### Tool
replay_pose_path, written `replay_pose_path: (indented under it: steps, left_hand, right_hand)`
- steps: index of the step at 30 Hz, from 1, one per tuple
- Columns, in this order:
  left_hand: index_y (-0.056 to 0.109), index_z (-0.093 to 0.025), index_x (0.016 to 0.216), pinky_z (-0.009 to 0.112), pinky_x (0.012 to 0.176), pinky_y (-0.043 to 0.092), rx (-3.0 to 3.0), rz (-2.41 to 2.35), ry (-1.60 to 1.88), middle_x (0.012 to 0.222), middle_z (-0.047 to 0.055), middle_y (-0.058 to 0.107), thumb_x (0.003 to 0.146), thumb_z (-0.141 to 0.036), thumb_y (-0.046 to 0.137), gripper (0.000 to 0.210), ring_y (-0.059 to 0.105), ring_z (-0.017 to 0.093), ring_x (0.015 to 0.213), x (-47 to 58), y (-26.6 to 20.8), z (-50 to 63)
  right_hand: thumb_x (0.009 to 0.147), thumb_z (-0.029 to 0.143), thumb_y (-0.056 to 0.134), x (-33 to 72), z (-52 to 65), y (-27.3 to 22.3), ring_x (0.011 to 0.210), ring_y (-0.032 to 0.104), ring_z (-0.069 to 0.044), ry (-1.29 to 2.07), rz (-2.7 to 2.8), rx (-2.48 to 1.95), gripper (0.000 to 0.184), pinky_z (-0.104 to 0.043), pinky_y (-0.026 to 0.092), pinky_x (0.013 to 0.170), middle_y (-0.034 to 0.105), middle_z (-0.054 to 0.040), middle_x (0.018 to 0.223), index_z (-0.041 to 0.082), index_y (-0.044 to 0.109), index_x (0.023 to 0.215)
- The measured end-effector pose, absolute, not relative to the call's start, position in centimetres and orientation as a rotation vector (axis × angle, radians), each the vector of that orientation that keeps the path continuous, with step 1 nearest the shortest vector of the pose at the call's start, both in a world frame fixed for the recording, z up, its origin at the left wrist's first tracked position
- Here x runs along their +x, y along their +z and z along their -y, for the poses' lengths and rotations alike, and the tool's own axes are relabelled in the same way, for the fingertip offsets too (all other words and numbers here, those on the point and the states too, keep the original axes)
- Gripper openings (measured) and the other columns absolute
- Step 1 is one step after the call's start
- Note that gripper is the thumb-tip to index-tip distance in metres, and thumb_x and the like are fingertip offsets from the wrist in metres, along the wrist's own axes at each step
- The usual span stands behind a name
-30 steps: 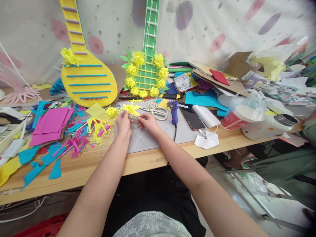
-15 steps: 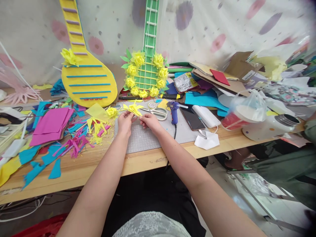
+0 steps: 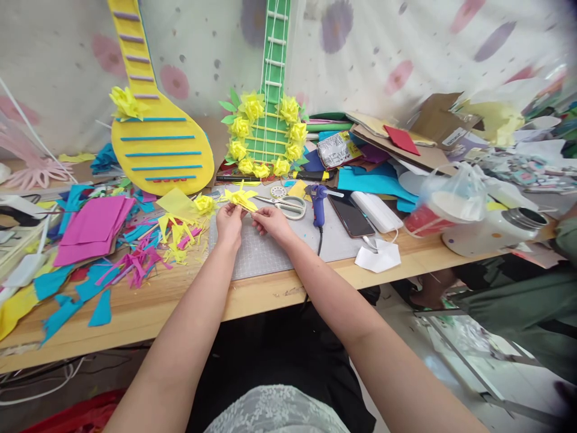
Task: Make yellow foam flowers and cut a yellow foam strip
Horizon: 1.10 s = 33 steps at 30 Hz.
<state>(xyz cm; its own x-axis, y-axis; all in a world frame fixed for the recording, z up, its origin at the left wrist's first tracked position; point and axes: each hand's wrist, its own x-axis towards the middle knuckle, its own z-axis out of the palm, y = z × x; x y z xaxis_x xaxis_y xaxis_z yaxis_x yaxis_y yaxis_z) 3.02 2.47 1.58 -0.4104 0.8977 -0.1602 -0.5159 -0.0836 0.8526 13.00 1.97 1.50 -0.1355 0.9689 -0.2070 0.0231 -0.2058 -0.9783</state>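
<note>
Over the grey cutting mat [image 3: 265, 258], my left hand [image 3: 229, 225] pinches a yellow paper flower [image 3: 241, 197] with pointed petals. My right hand [image 3: 271, 224] has its fingertips closed on the flower's right side. Just behind the hands lie scissors [image 3: 293, 207] with pale handles. To their right a blue glue gun [image 3: 318, 207] rests on the mat. A finished yellow flower [image 3: 204, 204] sits left of my left hand. Beyond stands a green paper instrument [image 3: 265, 135] ringed with yellow flowers, and a yellow one [image 3: 162, 150] with blue strips leans at its left.
Pink sheets [image 3: 92, 231] and colourful paper scraps cover the left of the table. A phone [image 3: 351, 215], a white power bank [image 3: 376, 211], a bagged cup [image 3: 444, 207] and a white bottle [image 3: 493, 231] stand to the right. Another person's leg [image 3: 518, 300] shows at far right.
The flower has turned slightly and shifted a little left between my fingers. Both hands stay in nearly the same place.
</note>
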Motion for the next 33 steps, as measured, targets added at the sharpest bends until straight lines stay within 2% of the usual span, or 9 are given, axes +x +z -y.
replay_pose_path:
  steps: [8,22,28,33]
  left_hand:
    - [0.057,-0.013,0.073,0.032,0.081,0.050,0.497,-1.188,1.644,0.067,-0.001,0.061,0.077,-0.001,0.053,0.013,0.059,0.008,0.059,2.8,1.4,-2.4]
    - [0.056,-0.014,0.072,0.026,0.078,0.051,0.506,-1.126,1.689,0.069,-0.001,0.063,0.074,0.000,0.053,0.014,0.061,0.008,0.063,2.9,1.8,-2.2]
    - [0.054,-0.014,0.072,0.028,0.074,0.052,0.437,-1.137,1.651,0.063,0.001,0.062,0.083,-0.011,0.045,0.015,0.061,0.009,0.057,2.8,2.3,-2.0]
    - [0.054,-0.015,0.069,0.029,0.076,0.051,0.449,-1.166,1.671,0.063,0.001,0.062,0.085,-0.015,0.047,0.019,0.061,0.009,0.058,2.9,1.9,-2.1]
  right_hand:
    - [0.081,0.014,0.056,12.9,-2.1,1.3,0.034,0.043,-0.002,1.414,1.255,-1.353,0.014,-0.014,0.036,0.034,0.055,0.0061,0.048,0.014,0.053,0.068]
    - [0.081,0.015,0.052,13.0,-2.2,1.3,0.033,0.042,-0.003,1.400,1.311,-1.384,0.016,-0.015,0.036,0.032,0.052,0.0069,0.046,0.015,0.052,0.066]
    - [0.081,0.015,0.050,13.2,-2.2,1.3,0.030,0.039,-0.004,1.398,1.313,-1.421,0.019,-0.016,0.034,0.032,0.048,0.0081,0.042,0.016,0.051,0.062]
    - [0.081,0.016,0.049,13.2,-2.2,1.2,0.030,0.039,-0.004,1.403,1.320,-1.431,0.021,-0.017,0.035,0.032,0.047,0.0076,0.041,0.016,0.051,0.060]
